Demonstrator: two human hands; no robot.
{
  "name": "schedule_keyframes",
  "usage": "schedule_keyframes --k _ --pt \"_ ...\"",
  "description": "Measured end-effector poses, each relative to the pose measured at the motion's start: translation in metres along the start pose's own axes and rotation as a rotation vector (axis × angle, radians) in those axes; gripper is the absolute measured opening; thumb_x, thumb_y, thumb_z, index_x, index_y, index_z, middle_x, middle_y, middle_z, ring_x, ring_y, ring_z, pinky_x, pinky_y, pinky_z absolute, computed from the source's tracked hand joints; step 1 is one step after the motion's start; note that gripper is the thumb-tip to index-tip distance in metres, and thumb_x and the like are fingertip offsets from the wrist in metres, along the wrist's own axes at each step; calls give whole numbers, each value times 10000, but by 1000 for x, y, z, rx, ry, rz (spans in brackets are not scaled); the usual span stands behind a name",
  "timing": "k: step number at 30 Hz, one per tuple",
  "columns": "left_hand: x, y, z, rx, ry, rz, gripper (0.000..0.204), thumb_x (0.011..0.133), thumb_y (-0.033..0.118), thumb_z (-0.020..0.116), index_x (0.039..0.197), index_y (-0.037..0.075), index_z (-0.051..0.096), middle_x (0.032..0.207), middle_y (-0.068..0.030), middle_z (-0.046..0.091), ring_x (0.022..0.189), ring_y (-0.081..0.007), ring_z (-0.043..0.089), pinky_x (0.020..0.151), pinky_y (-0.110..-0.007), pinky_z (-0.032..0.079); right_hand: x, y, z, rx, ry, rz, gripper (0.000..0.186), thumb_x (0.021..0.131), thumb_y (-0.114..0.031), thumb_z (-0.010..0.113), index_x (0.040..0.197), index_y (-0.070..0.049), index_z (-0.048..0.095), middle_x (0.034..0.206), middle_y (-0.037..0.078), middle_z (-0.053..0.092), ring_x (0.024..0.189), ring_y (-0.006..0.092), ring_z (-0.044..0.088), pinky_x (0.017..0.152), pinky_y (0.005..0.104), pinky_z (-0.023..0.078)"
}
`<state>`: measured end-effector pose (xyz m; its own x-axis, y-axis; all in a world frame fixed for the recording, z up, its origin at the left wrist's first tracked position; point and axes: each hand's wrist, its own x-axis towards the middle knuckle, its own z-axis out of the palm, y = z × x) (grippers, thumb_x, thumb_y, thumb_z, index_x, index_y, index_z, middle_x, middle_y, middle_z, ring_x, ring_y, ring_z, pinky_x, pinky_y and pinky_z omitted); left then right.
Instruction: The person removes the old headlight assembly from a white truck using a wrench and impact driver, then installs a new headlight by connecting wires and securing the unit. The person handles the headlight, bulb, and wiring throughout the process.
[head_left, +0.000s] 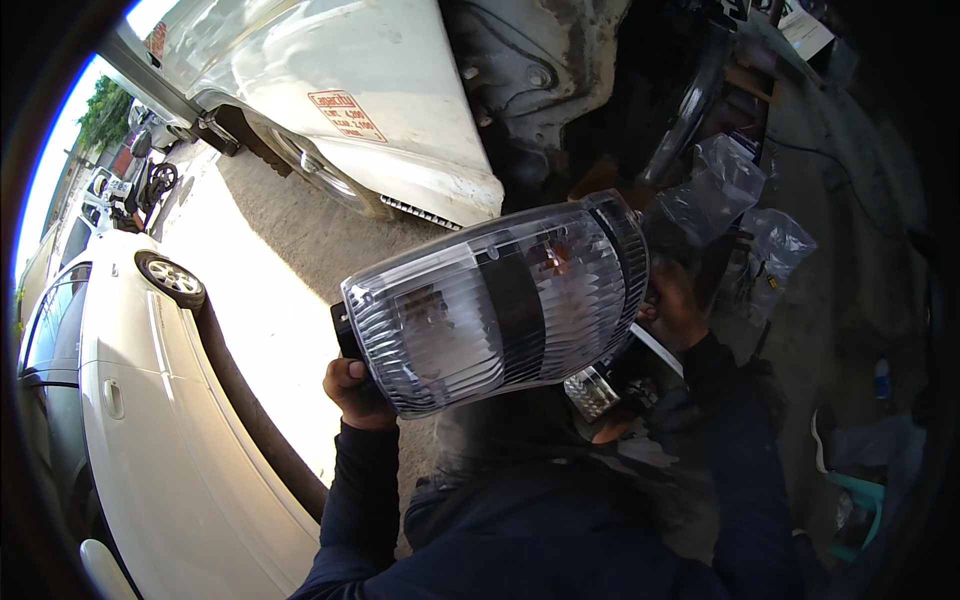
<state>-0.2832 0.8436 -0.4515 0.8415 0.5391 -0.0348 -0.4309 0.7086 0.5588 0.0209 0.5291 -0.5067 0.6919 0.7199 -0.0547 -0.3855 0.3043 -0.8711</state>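
A large clear-lensed vehicle lamp with a dark middle band and an orange bulb spans the centre, held up between both hands. My left hand grips its left end, thumb on the black housing. My right hand wraps round its right end, fingers partly hidden behind it. Beneath the lamp's right half is a smaller silvery lamp part, with what looks like part of a hand beside it, too dark to tell whose.
A white truck body with exposed inner panels stands ahead. A white car is at left, motorbikes behind it. Clear plastic bags hang at right. At lower right are a blue bottle, a person's leg and a teal stool.
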Motion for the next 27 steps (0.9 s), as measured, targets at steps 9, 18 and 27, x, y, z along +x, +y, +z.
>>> schedule_keyframes --k 9,18,27 --pt "-7 7 -12 184 -154 65 724 793 265 707 1410 -76 546 1257 -201 706 1067 -325 727 939 -440 611 -10 -5 14 103 12 -64 522 939 -370 824 1270 -20 622 834 -1 680 616 82 600 543 243 467" --pt "16 -4 17 394 171 254 691 1065 627 455 1177 -27 647 1066 -132 695 995 -232 658 910 -368 532 -43 -62 25 -750 87 -303 593 727 -89 952 1231 11 655 1069 54 780 944 158 756 888 329 601" --pt "50 -8 24 195 263 -48 511 1009 437 534 1233 -10 638 1115 -167 678 1023 -309 701 925 -442 598 -80 -128 82 -888 -676 -493 475 698 -230 937 1057 -21 705 753 91 711 595 243 689 548 349 506"
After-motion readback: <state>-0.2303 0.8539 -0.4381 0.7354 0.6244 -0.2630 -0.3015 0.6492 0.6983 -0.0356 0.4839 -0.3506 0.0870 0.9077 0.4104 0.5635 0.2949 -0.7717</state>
